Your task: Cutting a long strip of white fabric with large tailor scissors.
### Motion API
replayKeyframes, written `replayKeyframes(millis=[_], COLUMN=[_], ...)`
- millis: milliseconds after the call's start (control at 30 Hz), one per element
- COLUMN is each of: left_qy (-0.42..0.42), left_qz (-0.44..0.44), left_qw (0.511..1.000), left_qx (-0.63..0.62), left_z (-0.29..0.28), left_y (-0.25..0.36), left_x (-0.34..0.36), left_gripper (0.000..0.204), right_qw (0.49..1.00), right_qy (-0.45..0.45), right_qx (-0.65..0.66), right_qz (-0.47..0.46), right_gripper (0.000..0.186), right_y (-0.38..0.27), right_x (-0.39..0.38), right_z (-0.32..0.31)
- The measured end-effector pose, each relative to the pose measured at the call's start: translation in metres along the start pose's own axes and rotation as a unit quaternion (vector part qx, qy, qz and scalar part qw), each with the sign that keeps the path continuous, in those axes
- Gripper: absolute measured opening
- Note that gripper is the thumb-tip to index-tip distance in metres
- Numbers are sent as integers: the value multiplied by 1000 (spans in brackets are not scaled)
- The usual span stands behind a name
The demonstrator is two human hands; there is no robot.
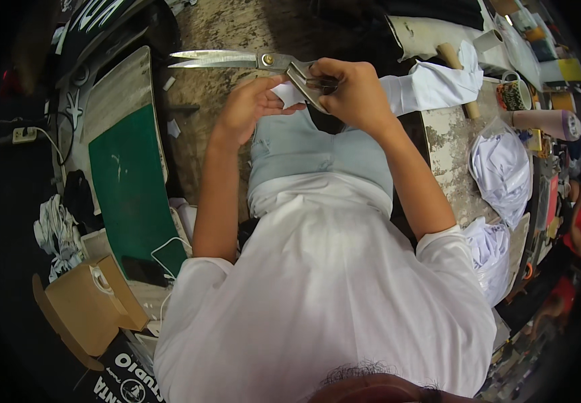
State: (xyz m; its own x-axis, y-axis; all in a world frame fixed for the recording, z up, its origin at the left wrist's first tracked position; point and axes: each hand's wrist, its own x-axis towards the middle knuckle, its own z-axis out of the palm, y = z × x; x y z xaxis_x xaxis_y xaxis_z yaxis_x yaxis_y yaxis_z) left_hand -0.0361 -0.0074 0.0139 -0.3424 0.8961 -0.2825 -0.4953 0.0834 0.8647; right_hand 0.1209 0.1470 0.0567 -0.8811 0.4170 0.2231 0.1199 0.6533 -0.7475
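Large metal scissors (pixel 270 61) are gripped by their handles in my right hand (pixel 354 91). Their blades point left and stand slightly apart. My left hand (pixel 255 107) is just below the blades, its thumb and fingers on either side of a small part of a white cloth (pixel 290 95). More white cloth (pixel 431 87) extends right from behind my right hand onto the table; I cannot tell whether it is the same piece. Both hands are above my lap, and the scissors' handle hides part of the cloth.
On the left are a green mat (pixel 129 188), an open cardboard box (pixel 85 305) and a white cable. To the right, bags of white cloth (pixel 502 174) lie on a worn table (pixel 445 148), near a mug (pixel 513 94) and a cone of thread (pixel 549 124). People are at the far right.
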Motion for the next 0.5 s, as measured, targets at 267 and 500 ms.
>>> replayKeyframes(millis=[267,500], left_qy=[30,-56], left_qz=[9,-31], left_qw=[999,997], left_qx=[26,35], left_z=[3,7], left_y=[-16,-33], left_x=[5,10], left_gripper=[33,37], right_qw=[998,1000], right_qy=[11,11], right_qx=[-51,-26], right_qz=[-35,-13], right_gripper=[36,36], right_y=[7,11], right_x=[5,7], right_z=[5,13])
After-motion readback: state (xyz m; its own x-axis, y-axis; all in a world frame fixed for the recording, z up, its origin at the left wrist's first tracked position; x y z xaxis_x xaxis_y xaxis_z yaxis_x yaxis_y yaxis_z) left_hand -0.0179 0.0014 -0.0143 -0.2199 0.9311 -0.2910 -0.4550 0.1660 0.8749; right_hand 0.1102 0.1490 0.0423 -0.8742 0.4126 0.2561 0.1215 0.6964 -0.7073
